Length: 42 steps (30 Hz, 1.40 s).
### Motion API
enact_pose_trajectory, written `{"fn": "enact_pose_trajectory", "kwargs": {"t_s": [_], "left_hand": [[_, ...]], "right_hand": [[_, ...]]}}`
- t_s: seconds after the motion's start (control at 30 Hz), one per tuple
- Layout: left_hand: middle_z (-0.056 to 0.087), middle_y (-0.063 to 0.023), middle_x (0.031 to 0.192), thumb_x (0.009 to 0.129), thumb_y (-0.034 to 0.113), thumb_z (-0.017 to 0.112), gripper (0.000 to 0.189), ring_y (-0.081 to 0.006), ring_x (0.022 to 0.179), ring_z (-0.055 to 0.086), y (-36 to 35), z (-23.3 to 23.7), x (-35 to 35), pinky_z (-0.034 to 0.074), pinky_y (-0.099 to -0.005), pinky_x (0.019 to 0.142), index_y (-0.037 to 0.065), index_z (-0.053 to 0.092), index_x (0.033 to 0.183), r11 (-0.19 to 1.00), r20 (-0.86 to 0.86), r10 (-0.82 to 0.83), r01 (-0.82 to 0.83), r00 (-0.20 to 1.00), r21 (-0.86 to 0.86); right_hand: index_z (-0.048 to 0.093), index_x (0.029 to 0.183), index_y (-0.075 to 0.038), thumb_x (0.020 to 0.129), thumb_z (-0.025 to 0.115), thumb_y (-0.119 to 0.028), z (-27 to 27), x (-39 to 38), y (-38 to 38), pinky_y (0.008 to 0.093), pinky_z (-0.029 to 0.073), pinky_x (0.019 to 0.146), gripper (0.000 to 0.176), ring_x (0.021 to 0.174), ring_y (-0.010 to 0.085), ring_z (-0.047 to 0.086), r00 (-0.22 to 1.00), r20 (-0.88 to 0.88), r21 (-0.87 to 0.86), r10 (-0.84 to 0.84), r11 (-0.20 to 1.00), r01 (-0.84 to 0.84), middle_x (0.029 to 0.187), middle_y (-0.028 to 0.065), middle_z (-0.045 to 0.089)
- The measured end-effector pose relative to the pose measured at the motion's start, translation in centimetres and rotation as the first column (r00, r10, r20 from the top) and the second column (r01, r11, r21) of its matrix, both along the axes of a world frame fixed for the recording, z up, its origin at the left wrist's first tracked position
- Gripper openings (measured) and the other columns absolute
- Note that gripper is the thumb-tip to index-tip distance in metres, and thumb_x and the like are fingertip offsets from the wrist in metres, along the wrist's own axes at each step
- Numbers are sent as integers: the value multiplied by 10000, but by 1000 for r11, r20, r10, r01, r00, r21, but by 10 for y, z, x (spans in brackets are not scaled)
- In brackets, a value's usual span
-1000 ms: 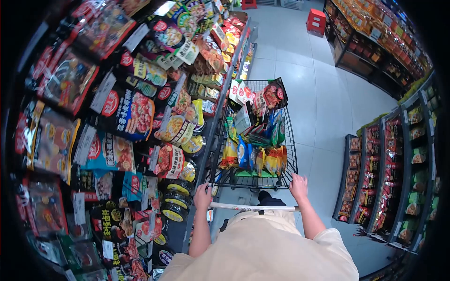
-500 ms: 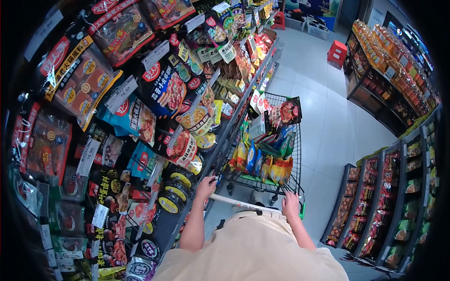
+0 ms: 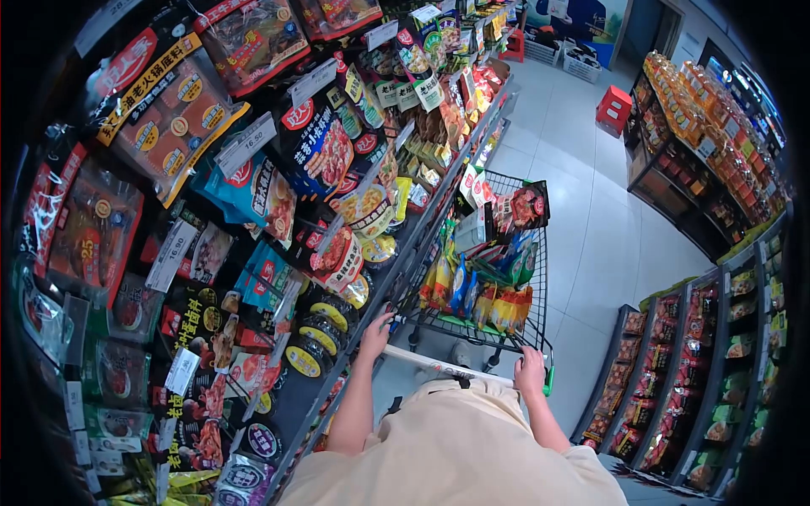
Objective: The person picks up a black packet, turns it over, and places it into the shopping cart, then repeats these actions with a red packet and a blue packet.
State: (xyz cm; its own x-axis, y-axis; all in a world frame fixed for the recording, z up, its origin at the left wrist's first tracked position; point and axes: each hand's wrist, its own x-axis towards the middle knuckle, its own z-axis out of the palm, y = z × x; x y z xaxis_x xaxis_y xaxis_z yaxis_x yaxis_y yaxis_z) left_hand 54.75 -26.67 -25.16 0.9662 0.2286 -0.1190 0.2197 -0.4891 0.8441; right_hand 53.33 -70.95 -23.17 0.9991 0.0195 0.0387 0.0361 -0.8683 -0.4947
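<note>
A shopping cart [image 3: 547, 282] of dark wire with green trim stands in front of me, its pale handle bar [image 3: 439, 364] crossing just ahead of my body. My left hand [image 3: 375, 336] is closed around the left end of the handle, close to the shelf edge. At the right end, my right hand [image 3: 530, 371] has its fingers curled over the handle by the green corner. Inside the cart lie yellow packets [image 3: 502, 305], blue packets [image 3: 460, 285], a black-and-red food pouch [image 3: 529, 207] and a white-and-red pouch [image 3: 475, 187].
Tall shelves of hotpot and seasoning pouches [image 3: 316, 148] run close along my left. Low shelves with red packets [image 3: 650, 371] curve along the right. Farther off are a display of jars [image 3: 717, 126], a red box [image 3: 613, 111] on the tiled floor [image 3: 582, 181] and baskets [image 3: 582, 63].
The view has shifted slightly, so shelves, cart and far display sit a little farther right and lower. Both hands stay at the handle's ends.
</note>
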Motion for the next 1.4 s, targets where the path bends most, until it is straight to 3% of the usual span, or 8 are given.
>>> {"fn": "enact_pose_trajectory", "kwargs": {"t_s": [0.43,0.53,0.6,0.77,0.87,0.93,1.0,1.4], "left_hand": [[579,-137,1302,896,-33,536,467,-276,1237,557,1,-2,2,419,-346,1063,100,571,1343,992,30,-129,129,991,-5],[590,-163,1283,909,-40,526,425,-333,1263,535,-2,1,3,407,-379,1074,108,594,1301,994,37,-105,106,994,-14],[592,-152,1258,907,-41,526,426,-338,1243,543,-5,-1,3,413,-384,1068,118,597,1296,995,-96,-82,75,992,-68],[602,-125,1263,911,-39,519,421,-301,1214,562,-14,0,-2,429,-387,1053,114,599,1295,996,68,-67,62,995,68],[564,-146,1324,911,-38,520,415,-321,1240,541,-14,4,-1,431,-395,1056,107,603,1291,990,-101,-76,63,992,-122],[544,-161,1352,912,-38,517,437,-329,1264,524,-17,-4,-4,432,-403,1057,116,586,1315,994,-96,-86,78,992,-78],[555,-169,1345,908,-42,517,468,-325,1280,518,-24,-5,-6,427,-401,1066,125,560,1343,994,73,-70,63,995,92],[545,-162,1358,876,-48,520,469,-342,1285,508,-48,3,6,401,-397,1100,118,596,1308,998,-20,-48,49,999,37]], "right_hand": [[636,1144,-17,822,598,-42,-2,2,-5,472,375,1123,325,1158,355,584,1000,-11,-4,-29,1000,29,1193,169,653],[640,1158,-50,825,618,-44,1,0,-5,442,413,1083,334,1198,372,554,999,-21,-14,-44,999,44,1201,148,649],[640,1151,-52,822,624,-42,3,1,-5,435,446,1035,330,1172,365,567,996,-34,-21,-81,997,80,1192,150,649],[635,1133,-37,817,611,-31,2,3,-11,431,478,969,316,1096,363,591,998,-12,4,-61,998,61,1113,171,644],[630,1143,-33,825,607,-33,3,3,-13,430,467,992,319,1127,363,584,997,-20,-21,-75,997,75,1135,175,646],[626,1157,-32,834,602,-35,-2,4,-18,429,449,1023,324,1166,363,570,999,-8,-36,-37,999,37,1163,175,647],[624,1171,-36,842,600,-40,-4,6,-23,428,434,1045,330,1194,358,559,998,-36,-32,-54,998,53,1181,174,648],[610,1167,-53,852,594,-54,-10,23,-49,436,430,1035,315,1203,349,540,997,-55,-34,-45,999,43,1177,150,640]]}}
